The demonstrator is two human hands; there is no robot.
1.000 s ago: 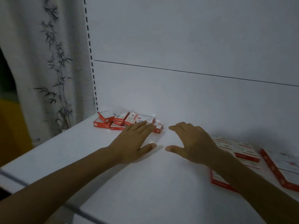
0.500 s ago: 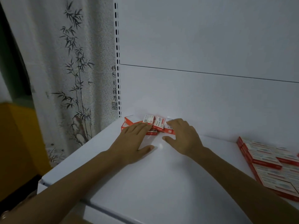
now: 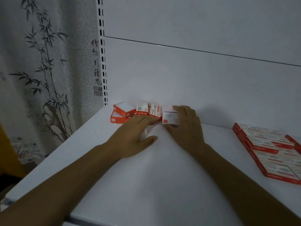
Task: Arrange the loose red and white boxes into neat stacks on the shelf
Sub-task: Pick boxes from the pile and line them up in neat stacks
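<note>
A jumble of several small red and white boxes (image 3: pixel 130 112) lies in the back left corner of the white shelf (image 3: pixel 162 176). My left hand (image 3: pixel 133 136) lies flat on the shelf with straight fingers reaching the front of the pile. My right hand (image 3: pixel 187 126) grips one small box (image 3: pixel 169 118) at the pile's right end, fingers over its far side and thumb under its near edge. The box looks slightly lifted and tilted toward me.
Flat red and white boxes (image 3: pixel 268 147) lie in overlapping layers at the right of the shelf. The white back panel (image 3: pixel 195 79) rises behind the pile. A slotted upright (image 3: pixel 102 62) and a curtain with bamboo print (image 3: pixel 45 70) stand at left.
My right hand has closed round the rightmost small box and raised it off the pile. My left hand has slid forward against the pile. The view has shifted closer.
</note>
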